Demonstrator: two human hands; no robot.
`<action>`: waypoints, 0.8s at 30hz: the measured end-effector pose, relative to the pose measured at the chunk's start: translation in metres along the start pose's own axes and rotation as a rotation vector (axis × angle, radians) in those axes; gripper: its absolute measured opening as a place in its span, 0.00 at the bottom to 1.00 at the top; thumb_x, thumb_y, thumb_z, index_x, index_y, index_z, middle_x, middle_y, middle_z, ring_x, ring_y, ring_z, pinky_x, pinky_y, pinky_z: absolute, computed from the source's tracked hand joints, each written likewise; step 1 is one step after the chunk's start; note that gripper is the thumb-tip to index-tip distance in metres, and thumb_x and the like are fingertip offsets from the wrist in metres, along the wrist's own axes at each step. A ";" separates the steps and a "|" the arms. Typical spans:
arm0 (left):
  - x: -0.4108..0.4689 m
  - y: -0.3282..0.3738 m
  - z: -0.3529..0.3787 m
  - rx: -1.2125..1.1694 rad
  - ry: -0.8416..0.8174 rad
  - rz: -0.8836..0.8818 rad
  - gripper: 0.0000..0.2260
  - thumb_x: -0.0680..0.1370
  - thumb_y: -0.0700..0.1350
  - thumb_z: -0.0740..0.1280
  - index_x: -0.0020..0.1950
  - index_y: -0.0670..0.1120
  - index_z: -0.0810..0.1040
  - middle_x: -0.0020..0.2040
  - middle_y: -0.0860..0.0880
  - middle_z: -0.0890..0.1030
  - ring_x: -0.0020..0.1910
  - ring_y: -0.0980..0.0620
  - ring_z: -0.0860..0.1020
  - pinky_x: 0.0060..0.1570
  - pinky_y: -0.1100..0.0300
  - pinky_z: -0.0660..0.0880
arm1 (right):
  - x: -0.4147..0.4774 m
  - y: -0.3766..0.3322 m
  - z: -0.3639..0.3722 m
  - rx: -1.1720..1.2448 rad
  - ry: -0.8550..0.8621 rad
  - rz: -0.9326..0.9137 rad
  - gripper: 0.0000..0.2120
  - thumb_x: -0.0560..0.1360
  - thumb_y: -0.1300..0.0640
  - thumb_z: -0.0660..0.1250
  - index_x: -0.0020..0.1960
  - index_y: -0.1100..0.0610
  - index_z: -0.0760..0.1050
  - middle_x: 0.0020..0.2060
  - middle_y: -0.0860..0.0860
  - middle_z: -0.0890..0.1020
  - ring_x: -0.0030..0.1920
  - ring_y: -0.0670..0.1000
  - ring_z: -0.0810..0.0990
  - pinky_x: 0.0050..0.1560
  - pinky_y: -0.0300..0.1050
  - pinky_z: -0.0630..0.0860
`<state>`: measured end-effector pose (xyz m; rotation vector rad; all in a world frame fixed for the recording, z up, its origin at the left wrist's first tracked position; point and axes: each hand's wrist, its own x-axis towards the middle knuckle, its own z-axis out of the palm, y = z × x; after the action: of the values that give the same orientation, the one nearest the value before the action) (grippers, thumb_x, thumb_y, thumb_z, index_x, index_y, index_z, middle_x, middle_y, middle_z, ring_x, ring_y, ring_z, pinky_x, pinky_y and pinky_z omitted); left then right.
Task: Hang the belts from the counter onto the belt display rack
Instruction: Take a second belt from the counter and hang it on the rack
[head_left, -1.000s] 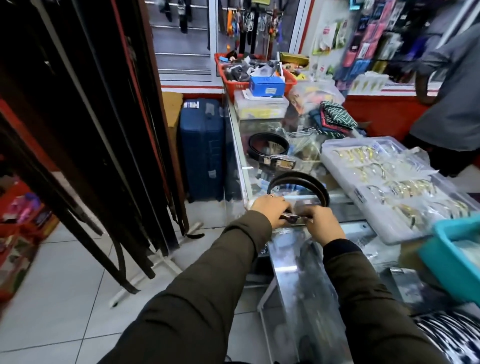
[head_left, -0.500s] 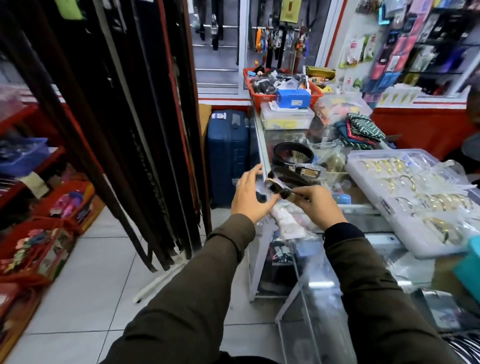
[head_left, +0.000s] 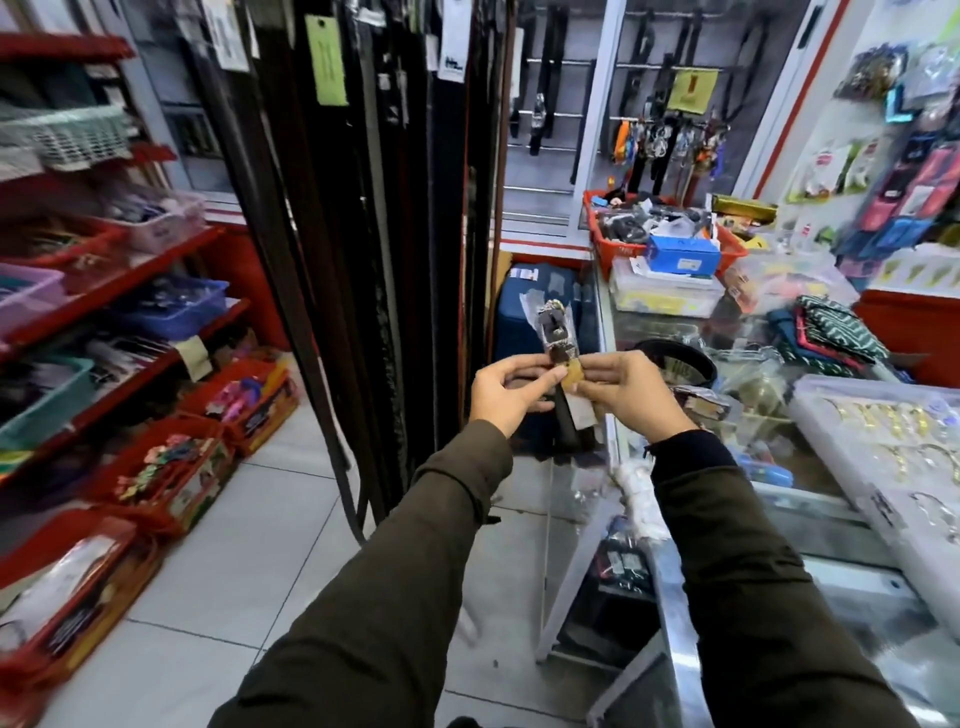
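A dark belt (head_left: 565, 421) hangs between my hands, its plastic-wrapped buckle end (head_left: 556, 326) pointing up and its strap dropping below my fingers. My left hand (head_left: 511, 395) pinches it just under the buckle. My right hand (head_left: 631, 391) grips it from the right, at a small tan tag. The belt display rack (head_left: 384, 218) stands to the left and behind, crowded with long dark hanging belts and paper tags. A second coiled black belt (head_left: 685, 361) lies on the glass counter (head_left: 654, 332) behind my right hand.
A blue suitcase (head_left: 524, 312) stands on the floor between rack and counter. On the counter are a red basket (head_left: 732, 247), a blue box, folded cloths and a clear tray of rings (head_left: 883, 447). Red shelves (head_left: 119, 312) with baskets line the left.
Both hands lifted the belt off the counter and raised it, buckle end up, leftward toward the rack. The view swung left and up, and the coil has unrolled to hang down.
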<state>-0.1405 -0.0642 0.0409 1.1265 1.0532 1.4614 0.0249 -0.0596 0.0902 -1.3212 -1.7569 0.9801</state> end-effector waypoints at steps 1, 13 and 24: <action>0.001 0.004 -0.005 0.048 0.018 0.023 0.09 0.74 0.40 0.75 0.54 0.43 0.82 0.41 0.47 0.82 0.35 0.56 0.83 0.33 0.62 0.81 | 0.002 -0.005 0.003 0.022 -0.023 0.006 0.14 0.73 0.65 0.74 0.59 0.59 0.82 0.49 0.54 0.86 0.54 0.52 0.85 0.54 0.49 0.82; 0.006 0.041 -0.037 0.148 0.217 0.199 0.10 0.78 0.45 0.72 0.53 0.39 0.84 0.48 0.37 0.85 0.47 0.46 0.84 0.45 0.57 0.83 | 0.025 -0.045 0.038 0.161 0.054 -0.160 0.05 0.68 0.58 0.80 0.41 0.51 0.85 0.39 0.57 0.88 0.43 0.52 0.87 0.43 0.44 0.85; 0.021 0.133 -0.084 -0.053 0.325 0.306 0.11 0.77 0.40 0.72 0.58 0.40 0.84 0.53 0.43 0.86 0.54 0.47 0.85 0.52 0.54 0.83 | 0.066 -0.133 0.071 0.517 -0.109 -0.290 0.08 0.74 0.64 0.74 0.52 0.57 0.84 0.40 0.49 0.89 0.46 0.46 0.88 0.45 0.41 0.84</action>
<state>-0.2489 -0.0695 0.1568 1.0679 1.0858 1.9540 -0.1082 -0.0314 0.1824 -0.6799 -1.5689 1.2440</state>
